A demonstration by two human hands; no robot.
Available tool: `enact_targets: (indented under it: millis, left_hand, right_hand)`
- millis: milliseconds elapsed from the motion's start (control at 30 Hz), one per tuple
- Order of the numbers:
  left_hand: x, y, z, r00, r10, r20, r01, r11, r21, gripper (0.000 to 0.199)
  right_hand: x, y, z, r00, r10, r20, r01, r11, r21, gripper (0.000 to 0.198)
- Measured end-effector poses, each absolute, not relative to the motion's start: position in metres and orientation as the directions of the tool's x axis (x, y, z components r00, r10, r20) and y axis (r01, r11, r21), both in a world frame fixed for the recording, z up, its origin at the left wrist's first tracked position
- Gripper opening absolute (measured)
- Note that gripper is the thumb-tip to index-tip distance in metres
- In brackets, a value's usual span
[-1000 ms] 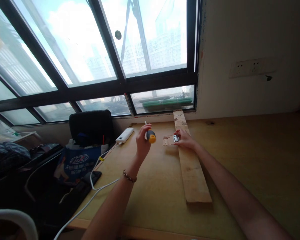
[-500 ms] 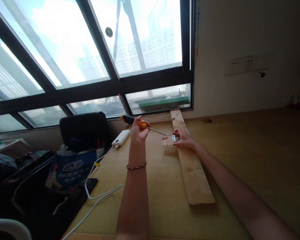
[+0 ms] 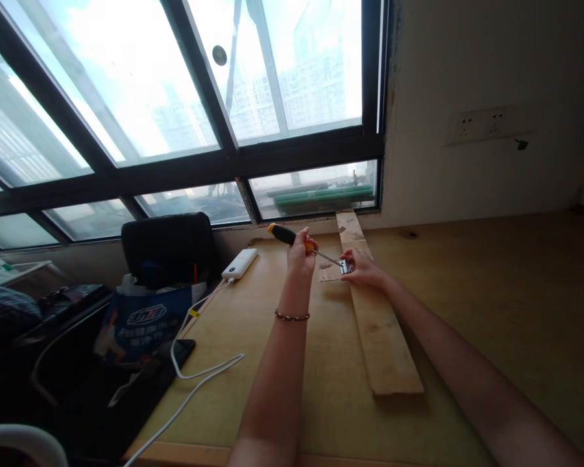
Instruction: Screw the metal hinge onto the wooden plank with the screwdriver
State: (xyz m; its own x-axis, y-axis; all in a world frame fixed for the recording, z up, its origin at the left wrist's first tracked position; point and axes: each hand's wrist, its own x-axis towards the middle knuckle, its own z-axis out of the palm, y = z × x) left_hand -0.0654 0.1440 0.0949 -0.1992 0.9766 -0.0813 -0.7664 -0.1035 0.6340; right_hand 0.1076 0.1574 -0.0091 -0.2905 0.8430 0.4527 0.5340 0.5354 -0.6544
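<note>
My left hand [image 3: 300, 254] is closed around the handle of a screwdriver [image 3: 283, 234], black with orange-yellow ends. Its thin metal shaft slants down to the right, and the tip meets a small silver metal fitting [image 3: 345, 266] that looks like a hinge. Fingers and thumb of my right hand [image 3: 366, 268] grip this fitting from the right. Under it lies a short piece of wood [image 3: 328, 272], crossing a long wooden board [image 3: 387, 344] on the table. Any screw at the tip is too small to make out.
A white power bank [image 3: 239, 263] with a white cable [image 3: 202, 376] lies on the left of the table [image 3: 331, 395]. Beyond the left edge are a black chair [image 3: 168, 243] and a blue bag [image 3: 141, 331]. A window and a wall with sockets [image 3: 479, 124] stand behind.
My left hand has moved right with the screwdriver, bringing its tip from beside the metal fitting onto it. The view has shifted slightly; my right hand keeps its grip.
</note>
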Motion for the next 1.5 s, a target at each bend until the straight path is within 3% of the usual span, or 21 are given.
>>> enact_targets:
  millis: [333, 567, 667, 767, 867, 967, 1267, 1500]
  left_hand:
    - [-0.056, 0.143, 0.09, -0.266, 0.963, 0.052, -0.711, -0.233, 0.663, 0.031]
    - [-0.052, 0.139, 0.09, -0.155, 0.959, 0.238, -0.597, -0.282, 0.751, 0.028]
    - [-0.052, 0.141, 0.089, -0.129, 0.933, 0.335, -0.45, -0.356, 0.819, 0.022]
    - [-0.055, 0.141, 0.09, -0.175, 0.903, 0.392, -0.182, -0.421, 0.889, 0.023]
    - [-0.061, 0.138, 0.093, -0.22, 0.863, 0.455, 0.064, -0.452, 0.89, 0.027]
    - [-0.065, 0.134, 0.097, -0.219, 0.829, 0.514, 0.166, -0.488, 0.857, 0.03]
    - [-0.056, 0.117, 0.111, -0.235, 0.793, 0.562, 0.039, -0.57, 0.821, 0.05]
    - [-0.051, 0.108, 0.119, -0.178, 0.879, 0.442, -0.118, -0.465, 0.878, 0.063]
  right_hand:
    - [0.108, 0.159, -0.011, -0.31, 0.838, 0.449, 0.527, 0.545, -0.652, 0.064]
    - [0.108, 0.158, -0.01, -0.306, 0.839, 0.45, 0.544, 0.542, -0.641, 0.063]
    - [0.109, 0.159, -0.01, -0.305, 0.836, 0.455, 0.549, 0.545, -0.634, 0.062]
    - [0.109, 0.159, -0.011, -0.302, 0.838, 0.454, 0.541, 0.543, -0.642, 0.061]
    - [0.109, 0.16, -0.012, -0.298, 0.845, 0.444, 0.541, 0.533, -0.65, 0.06]
    - [0.109, 0.159, -0.011, -0.296, 0.847, 0.442, 0.538, 0.53, -0.656, 0.059]
    - [0.109, 0.159, -0.012, -0.301, 0.842, 0.448, 0.522, 0.538, -0.662, 0.06]
    - [0.109, 0.161, -0.013, -0.289, 0.846, 0.448, 0.518, 0.532, -0.67, 0.06]
